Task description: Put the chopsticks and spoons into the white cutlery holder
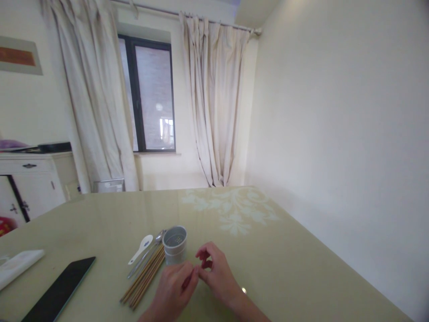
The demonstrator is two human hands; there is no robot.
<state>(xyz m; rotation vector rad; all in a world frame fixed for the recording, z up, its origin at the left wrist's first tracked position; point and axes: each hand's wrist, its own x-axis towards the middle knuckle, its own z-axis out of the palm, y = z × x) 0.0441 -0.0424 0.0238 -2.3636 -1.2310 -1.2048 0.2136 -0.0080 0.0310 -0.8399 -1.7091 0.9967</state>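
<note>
On glossy table (301, 268) | round grey cup (175, 254) | slender brown sticks (145, 277) | left hand (174, 284), right hand (218, 272) curled, fingertips meeting; pinch unclear

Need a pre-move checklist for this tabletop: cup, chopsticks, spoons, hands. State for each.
1. Grey cup upright on the table: ok.
2. Cup free of utensils: ok, none stand in it. Light specks show inside; cannot tell what they are.
3. Chopsticks gathered: ok, lying in one bunch left of the cup. Touching it or not: cannot tell.
4. White spoon and metal spoon visible: ok, both lie beyond the chopsticks.
5. Left hand and right hand free: cannot tell. Fingertips meet near the cup; anything pinched there is too small to see.
6. Black slab away from the hands: ok, off to the left.
</note>
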